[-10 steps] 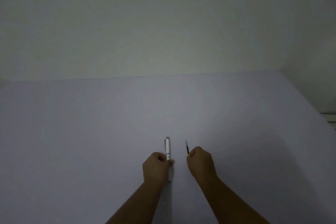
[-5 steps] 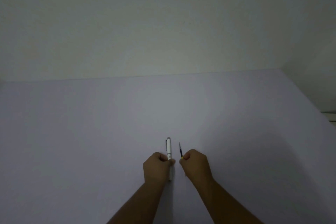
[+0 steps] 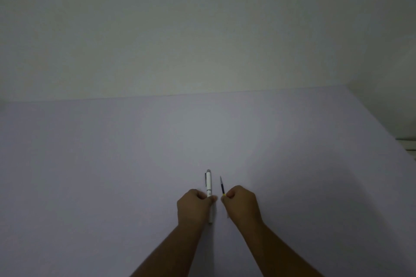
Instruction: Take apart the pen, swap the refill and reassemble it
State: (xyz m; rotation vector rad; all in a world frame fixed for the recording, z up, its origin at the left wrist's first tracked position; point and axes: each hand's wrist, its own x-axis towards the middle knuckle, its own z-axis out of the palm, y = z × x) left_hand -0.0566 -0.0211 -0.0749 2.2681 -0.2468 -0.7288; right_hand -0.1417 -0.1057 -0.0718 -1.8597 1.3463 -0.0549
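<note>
The left hand [image 3: 195, 208] was curled into a fist around a white pen [image 3: 209, 183], fingers pressed together on its barrel. The pen pointed toward the far edge of the table [image 3: 90, 175], its capped end with the clip sticking out beyond the knuckles and its other end showing just below the hand. Just beside it, apart from it and nearly parallel, a thin dark refill [image 3: 222, 185] with a yellow band rose from the right hand [image 3: 242, 206], which pinched the refill's lower part between thumb and closed fingers. Both hands sat close together, near the table's near edge, a little right of its middle.
</note>
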